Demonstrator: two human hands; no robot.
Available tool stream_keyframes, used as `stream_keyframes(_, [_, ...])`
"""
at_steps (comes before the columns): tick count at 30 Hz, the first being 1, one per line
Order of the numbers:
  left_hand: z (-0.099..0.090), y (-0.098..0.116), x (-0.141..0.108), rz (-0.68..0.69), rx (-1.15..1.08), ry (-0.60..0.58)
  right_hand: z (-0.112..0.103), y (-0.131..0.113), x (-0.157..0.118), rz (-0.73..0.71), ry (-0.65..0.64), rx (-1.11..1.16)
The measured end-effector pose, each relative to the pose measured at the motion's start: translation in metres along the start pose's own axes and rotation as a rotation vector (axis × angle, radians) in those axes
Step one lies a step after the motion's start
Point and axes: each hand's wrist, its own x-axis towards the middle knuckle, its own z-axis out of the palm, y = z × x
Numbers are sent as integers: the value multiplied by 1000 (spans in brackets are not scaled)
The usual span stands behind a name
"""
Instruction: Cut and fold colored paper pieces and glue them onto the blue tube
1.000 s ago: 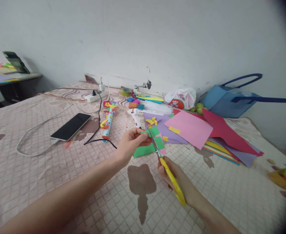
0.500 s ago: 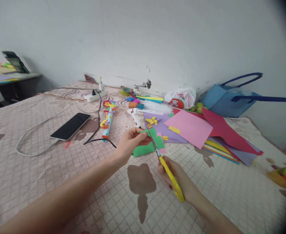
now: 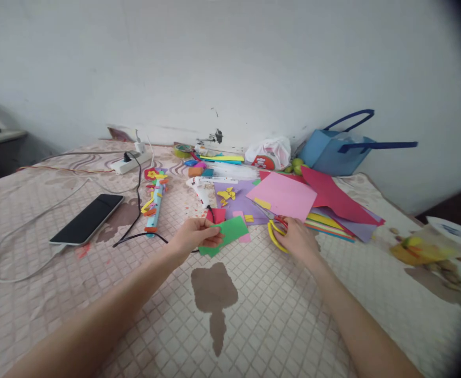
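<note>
Between the thumb and fingers of my left hand (image 3: 199, 235) is a piece of green paper (image 3: 234, 231). A lower bit of green shows under my fingers; I cannot tell whether it is a separate piece. To the right, my right hand (image 3: 296, 239) has its fingers closed at the red part of the scissors (image 3: 277, 233), low over the table. Their yellow handle loop hangs free of my fingers, and the blades point up and left over the purple paper (image 3: 240, 197). Small pink paper (image 3: 245, 238) and red paper (image 3: 215, 214) lie behind the green paper.
A white glue gun (image 3: 199, 191) and yellow scraps (image 3: 227, 195) lie behind my hands. Pink sheet (image 3: 287, 194), red sheet (image 3: 332, 197) and blue bag (image 3: 328, 155) are at right. At left are a decorated blue stick (image 3: 154, 210), phone (image 3: 88, 219), cables and power strip (image 3: 130, 164).
The scissors have left the green paper and moved right and away from me, with their blades lower. My left hand still holds the green paper, now turned differently. The view has shifted right.
</note>
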Motion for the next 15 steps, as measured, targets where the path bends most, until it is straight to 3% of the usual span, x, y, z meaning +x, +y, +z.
stream_keyframes(4, [4, 4, -5, -42, 45, -81, -3, 4, -2, -94, 76, 29])
stream_keyframes(7, [8, 5, -9, -71, 83, -156, -14, -16, -16, -252, 199, 266])
stream_keyframes(8, [9, 5, -11, -72, 102, -181, -18, -26, -23, -317, 156, 431])
stream_keyframes(11, [12, 4, -13, -64, 165, -244, -27, -60, -41, -467, -202, 822])
stream_keyframes(13, [14, 2, -14, -52, 219, -262, -29, -78, -49, -510, -317, 890])
stream_keyframes(15, [14, 1, -15, -28, 280, -262, -29, -89, -50, -532, -344, 885])
